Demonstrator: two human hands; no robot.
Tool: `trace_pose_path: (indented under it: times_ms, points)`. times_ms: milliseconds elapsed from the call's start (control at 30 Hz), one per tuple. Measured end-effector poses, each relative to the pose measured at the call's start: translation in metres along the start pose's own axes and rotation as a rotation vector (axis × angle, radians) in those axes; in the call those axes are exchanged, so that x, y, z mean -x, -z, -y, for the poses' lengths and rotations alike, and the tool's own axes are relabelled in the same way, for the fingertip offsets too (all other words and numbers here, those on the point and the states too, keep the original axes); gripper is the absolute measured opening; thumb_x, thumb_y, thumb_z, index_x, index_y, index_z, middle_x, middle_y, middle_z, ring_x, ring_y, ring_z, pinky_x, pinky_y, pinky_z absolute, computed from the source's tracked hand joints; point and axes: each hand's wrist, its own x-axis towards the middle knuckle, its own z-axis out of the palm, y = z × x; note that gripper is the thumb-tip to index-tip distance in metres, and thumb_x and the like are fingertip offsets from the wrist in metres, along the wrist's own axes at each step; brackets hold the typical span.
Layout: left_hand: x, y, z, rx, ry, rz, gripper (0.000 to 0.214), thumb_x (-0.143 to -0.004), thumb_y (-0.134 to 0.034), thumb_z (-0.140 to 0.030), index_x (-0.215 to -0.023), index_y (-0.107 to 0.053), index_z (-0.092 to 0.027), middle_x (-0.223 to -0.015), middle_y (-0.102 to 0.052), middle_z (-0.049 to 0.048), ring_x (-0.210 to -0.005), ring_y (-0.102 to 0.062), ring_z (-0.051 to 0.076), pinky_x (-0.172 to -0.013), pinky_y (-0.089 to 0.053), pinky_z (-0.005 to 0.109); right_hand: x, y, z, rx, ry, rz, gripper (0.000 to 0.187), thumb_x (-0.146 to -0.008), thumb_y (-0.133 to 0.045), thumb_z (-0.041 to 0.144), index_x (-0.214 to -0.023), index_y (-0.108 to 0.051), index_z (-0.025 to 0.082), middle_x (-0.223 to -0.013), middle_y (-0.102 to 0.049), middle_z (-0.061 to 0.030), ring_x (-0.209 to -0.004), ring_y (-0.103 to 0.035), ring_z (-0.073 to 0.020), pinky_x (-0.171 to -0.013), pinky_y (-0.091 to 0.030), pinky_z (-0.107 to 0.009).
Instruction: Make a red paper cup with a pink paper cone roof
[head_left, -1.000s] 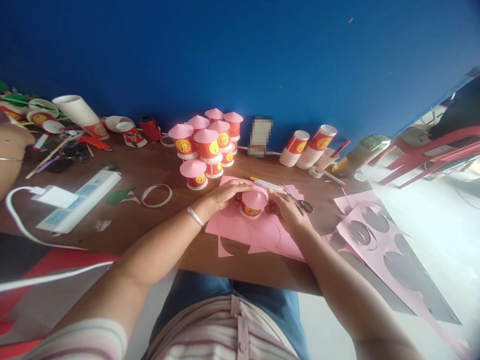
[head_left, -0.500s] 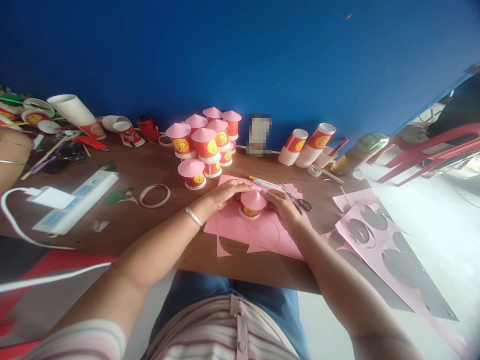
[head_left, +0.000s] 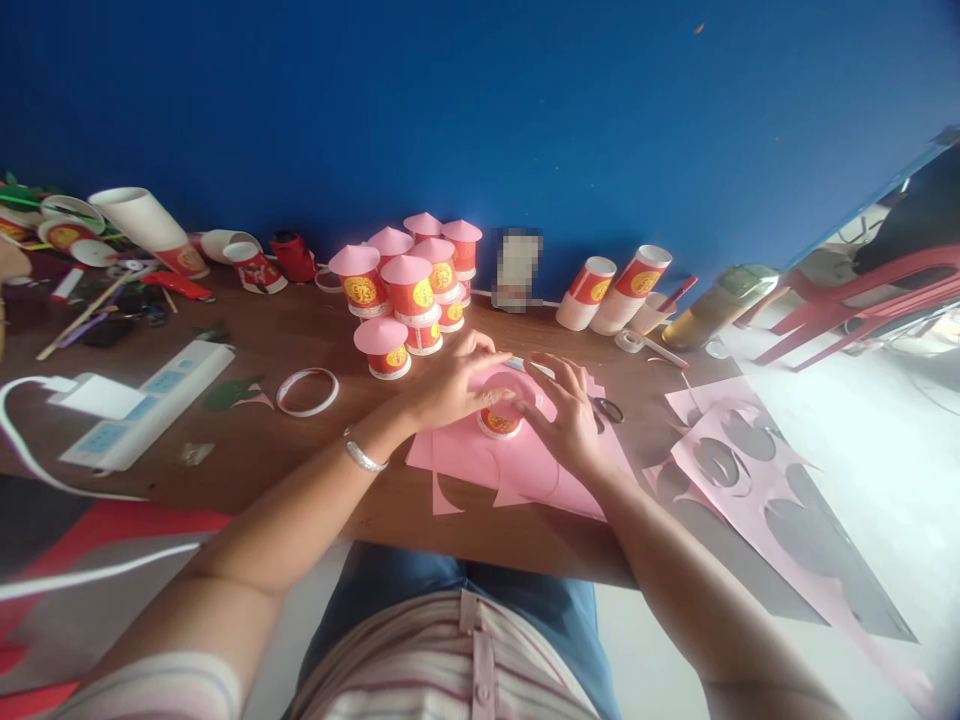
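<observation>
A small red paper cup with a pink cone lid (head_left: 504,402) stands on pink paper sheets (head_left: 480,460) at the table's front middle. My left hand (head_left: 448,380) and my right hand (head_left: 566,412) are cupped round it from both sides, with fingertips pressed on the rim of the pink lid. A silver bangle (head_left: 358,452) circles my left wrist. Just behind stands a stack of several finished pink-lidded cups (head_left: 409,285).
Scissors (head_left: 604,408) and a pen lie behind my right hand. A tape ring (head_left: 307,390) and a white power strip (head_left: 142,400) lie to the left. Stacked red cups (head_left: 619,290), a bottle (head_left: 712,305) and cut pink sheets (head_left: 757,480) are at the right. Craft clutter fills the far left.
Both hands have shifted from holding the cup's sides to lying over the lid, fingers spread onto its rim. The cup has stayed in place.
</observation>
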Motion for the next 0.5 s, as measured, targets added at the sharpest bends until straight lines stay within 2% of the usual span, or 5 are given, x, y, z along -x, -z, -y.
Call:
trace_pose_path:
  times_ms: [167,300,500]
  points:
    - [0.013,0.002,-0.001,-0.135,-0.109,0.094,0.049,-0.102,-0.062,-0.049,-0.147,-0.064,-0.029,-0.129,-0.059,0.0122,-0.124,-0.058,0.028,-0.112,-0.051,0.052,0.001,-0.002,0.003,0.031,0.036,0.059,0.039,-0.104,-0.06,0.046,-0.138,-0.07,0.031,-0.147,-0.064,-0.0102,-0.138,-0.054,-0.0354,-0.114,-0.049,-0.061]
    - [0.014,0.001,0.0,-0.196,-0.136,0.106,0.047,-0.104,-0.058,-0.049,-0.146,-0.064,-0.028,-0.132,-0.06,0.0134,-0.124,-0.058,0.029,-0.11,-0.052,0.054,0.002,-0.002,0.004,0.029,0.046,0.066,0.041,-0.102,-0.063,0.048,-0.138,-0.07,0.03,-0.146,-0.065,-0.011,-0.136,-0.055,-0.0352,-0.113,-0.05,-0.06]
    - [0.013,-0.002,-0.002,-0.213,-0.156,0.11,0.046,-0.105,-0.057,-0.049,-0.144,-0.065,-0.026,-0.133,-0.062,0.0133,-0.124,-0.059,0.029,-0.108,-0.053,0.05,0.002,-0.003,0.007,0.043,0.047,0.068,0.038,-0.103,-0.062,0.045,-0.137,-0.07,0.03,-0.144,-0.067,-0.0107,-0.136,-0.056,-0.0348,-0.114,-0.05,-0.06]
